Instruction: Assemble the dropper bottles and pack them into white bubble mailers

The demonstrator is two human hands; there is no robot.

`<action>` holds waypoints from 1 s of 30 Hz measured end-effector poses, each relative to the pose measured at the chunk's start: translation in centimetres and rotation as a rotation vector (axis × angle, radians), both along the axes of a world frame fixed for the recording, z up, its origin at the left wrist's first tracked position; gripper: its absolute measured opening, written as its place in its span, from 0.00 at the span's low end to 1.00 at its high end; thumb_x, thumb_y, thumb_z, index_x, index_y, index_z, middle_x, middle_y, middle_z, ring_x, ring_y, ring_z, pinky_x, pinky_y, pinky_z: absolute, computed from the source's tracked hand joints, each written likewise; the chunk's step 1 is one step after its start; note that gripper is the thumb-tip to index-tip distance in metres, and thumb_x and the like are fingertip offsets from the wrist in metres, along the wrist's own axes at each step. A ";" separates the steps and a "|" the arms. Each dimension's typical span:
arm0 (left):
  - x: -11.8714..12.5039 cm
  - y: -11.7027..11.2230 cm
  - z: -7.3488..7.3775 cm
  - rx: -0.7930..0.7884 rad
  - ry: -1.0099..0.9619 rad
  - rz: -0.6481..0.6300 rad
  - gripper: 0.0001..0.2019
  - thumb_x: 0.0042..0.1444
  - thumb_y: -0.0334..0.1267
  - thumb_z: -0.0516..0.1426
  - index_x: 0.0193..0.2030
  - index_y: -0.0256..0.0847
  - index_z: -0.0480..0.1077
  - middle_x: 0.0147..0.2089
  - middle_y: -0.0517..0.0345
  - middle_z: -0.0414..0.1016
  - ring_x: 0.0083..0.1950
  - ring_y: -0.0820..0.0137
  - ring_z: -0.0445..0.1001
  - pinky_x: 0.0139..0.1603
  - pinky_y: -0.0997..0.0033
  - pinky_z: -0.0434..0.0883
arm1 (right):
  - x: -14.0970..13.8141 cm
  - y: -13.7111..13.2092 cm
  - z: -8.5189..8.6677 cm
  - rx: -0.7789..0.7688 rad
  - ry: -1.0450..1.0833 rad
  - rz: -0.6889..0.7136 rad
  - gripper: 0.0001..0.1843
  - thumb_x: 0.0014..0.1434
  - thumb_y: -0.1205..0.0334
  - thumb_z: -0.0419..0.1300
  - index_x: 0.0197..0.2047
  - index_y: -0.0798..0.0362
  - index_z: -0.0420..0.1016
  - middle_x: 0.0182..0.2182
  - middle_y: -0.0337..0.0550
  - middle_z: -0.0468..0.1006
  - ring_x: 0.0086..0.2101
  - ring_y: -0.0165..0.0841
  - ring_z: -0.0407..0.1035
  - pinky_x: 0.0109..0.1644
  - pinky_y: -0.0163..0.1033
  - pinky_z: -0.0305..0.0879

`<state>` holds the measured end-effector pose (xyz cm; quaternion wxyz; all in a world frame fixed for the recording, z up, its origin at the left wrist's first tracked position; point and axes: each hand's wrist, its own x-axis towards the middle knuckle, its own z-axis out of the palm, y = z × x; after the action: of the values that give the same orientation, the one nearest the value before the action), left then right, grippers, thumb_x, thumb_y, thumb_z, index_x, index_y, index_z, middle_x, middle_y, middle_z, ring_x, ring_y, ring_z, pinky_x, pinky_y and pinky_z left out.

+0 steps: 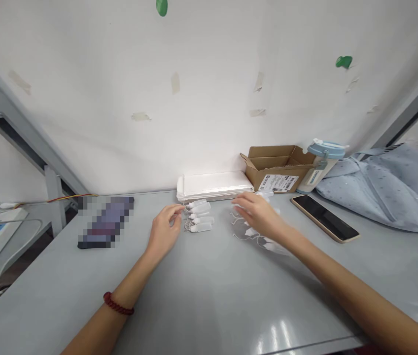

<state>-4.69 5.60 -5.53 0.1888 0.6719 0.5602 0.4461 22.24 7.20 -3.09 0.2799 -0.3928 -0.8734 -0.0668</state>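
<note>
bottles [201,227] first, since everything hangs on where they lie: a little row of see-through white ones sits on the grey tabletop [201,296], just to the right of the left hand [166,224], lying side by side with their long axes running pretty much left to right. their narrow ends and the thin strings point back at that hand, so it's clearly the nearer one to this row. left hand looks loose to me, fingers bent and a gap showing at the thumb, tips right by the strings, no bottle in it. over on the other side there's a messier bunch of loose bottles [277,247], under and beside the right hand [259,212], strings [244,237] trailing off toward the middle, bodies pointing away to the right. right hand is palm down with the fingers a bit curled, but its underside is hidden, so honestly can't tell if it's gripping anything. bare tabletop between the two lots. behind them are flat white boxes [216,185] against the wall, then an open cardboard box [281,167], a cup [322,162] and a phone [325,218] further right.
</note>
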 end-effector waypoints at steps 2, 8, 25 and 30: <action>0.2 -0.3 0.2 0.038 0.047 0.035 0.14 0.54 0.35 0.49 0.43 0.39 0.72 0.47 0.51 0.73 0.45 0.66 0.73 0.47 0.63 0.72 | 2.4 0.8 0.6 -0.032 0.093 -0.059 0.10 0.62 0.67 0.50 0.41 0.55 0.72 0.36 0.49 0.75 0.36 0.37 0.70 0.41 0.41 0.66; 1.2 -1.3 0.6 0.094 0.164 0.046 0.13 0.56 0.33 0.49 0.45 0.41 0.71 0.48 0.52 0.72 0.43 0.66 0.72 0.43 0.65 0.72 | 6.9 2.1 0.4 -0.070 0.030 -0.218 0.12 0.60 0.68 0.49 0.40 0.54 0.73 0.37 0.48 0.76 0.37 0.39 0.71 0.42 0.43 0.68; 2.0 -1.9 0.4 0.197 0.273 -0.025 0.12 0.58 0.33 0.48 0.45 0.40 0.70 0.47 0.51 0.71 0.49 0.64 0.70 0.47 0.63 0.70 | 8.2 3.1 -1.4 -0.139 -0.050 -0.332 0.17 0.60 0.63 0.52 0.52 0.57 0.68 0.42 0.54 0.73 0.43 0.42 0.69 0.46 0.46 0.66; 2.1 -2.0 0.5 0.195 0.271 -0.030 0.12 0.58 0.33 0.47 0.44 0.42 0.69 0.47 0.51 0.71 0.49 0.63 0.70 0.46 0.64 0.70 | 7.8 3.1 -1.1 -0.090 -0.003 -0.300 0.15 0.61 0.65 0.50 0.48 0.55 0.71 0.37 0.50 0.71 0.37 0.39 0.69 0.42 0.44 0.66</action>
<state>-2.57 3.58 -5.01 0.0520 0.7494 0.5243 0.4009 30.06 10.29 -4.23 0.2475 -0.5309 -0.8075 -0.0692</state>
